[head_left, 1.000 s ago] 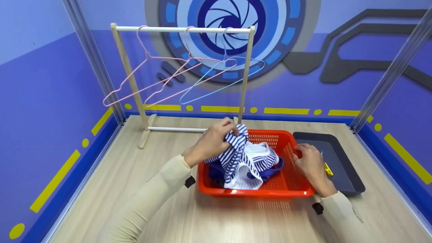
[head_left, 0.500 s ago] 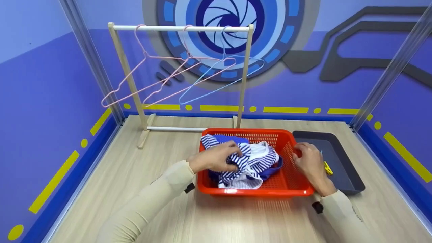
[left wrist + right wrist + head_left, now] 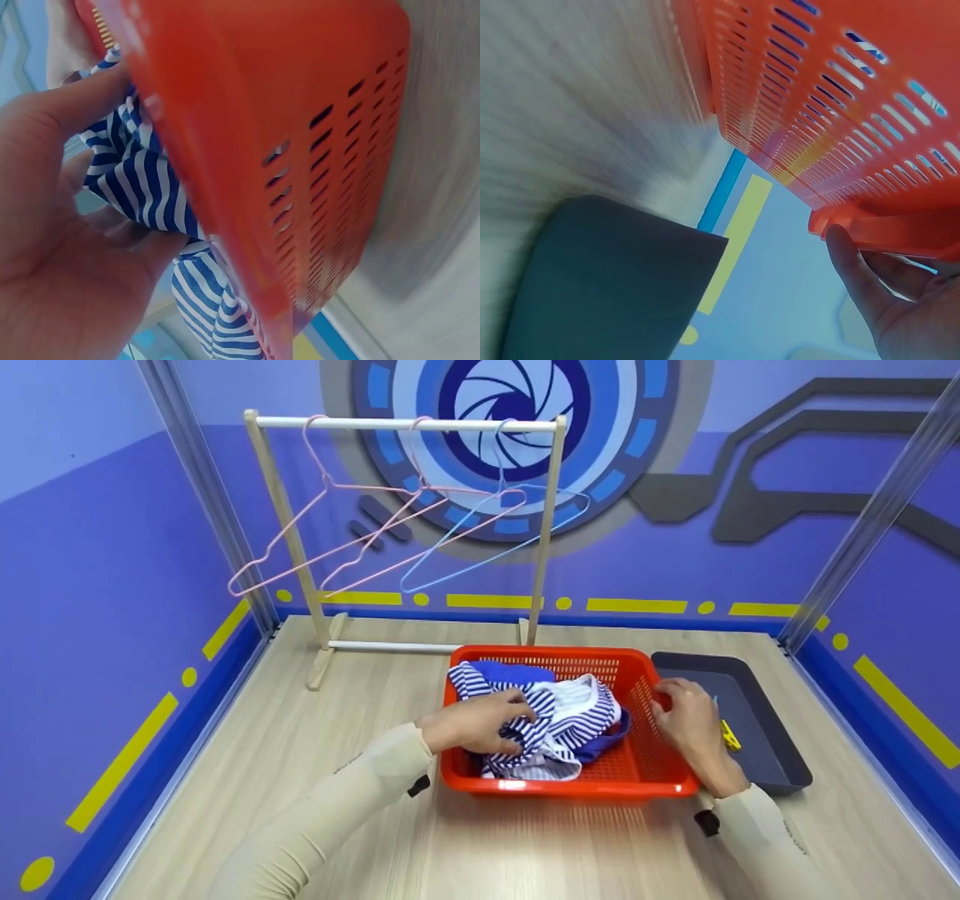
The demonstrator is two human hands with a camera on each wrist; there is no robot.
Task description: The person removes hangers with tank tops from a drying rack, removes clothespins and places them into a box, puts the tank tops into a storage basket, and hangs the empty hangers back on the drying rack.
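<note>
My left hand [image 3: 480,724] rests on a navy-and-white striped garment [image 3: 538,727] inside the red plastic basket [image 3: 570,789]. In the left wrist view its thumb and fingers stand apart, with striped cloth [image 3: 146,187] bulging between them near the rim. At the basket's right side, my right hand [image 3: 688,731] holds the rim, thumb and fingers on either side of it in the right wrist view. Around the striped garment lie a white neckline with striped edging [image 3: 596,712] and blue cloth [image 3: 510,671]. The left hand's fingertips are partly hidden by cloth.
A wooden rack [image 3: 541,540] behind carries two pink hangers [image 3: 300,514] and a blue hanger [image 3: 487,562]. Right of the basket stands a dark grey tray [image 3: 757,720] with a yellow clothespin [image 3: 729,736] in it. Walls enclose the wooden tabletop [image 3: 352,750] at the back and sides.
My left hand has lowered the raised striped garment into the basket, and its fingers have spread apart. Blue cloth shows at the basket's back left. The right hand has stayed on the rim.
</note>
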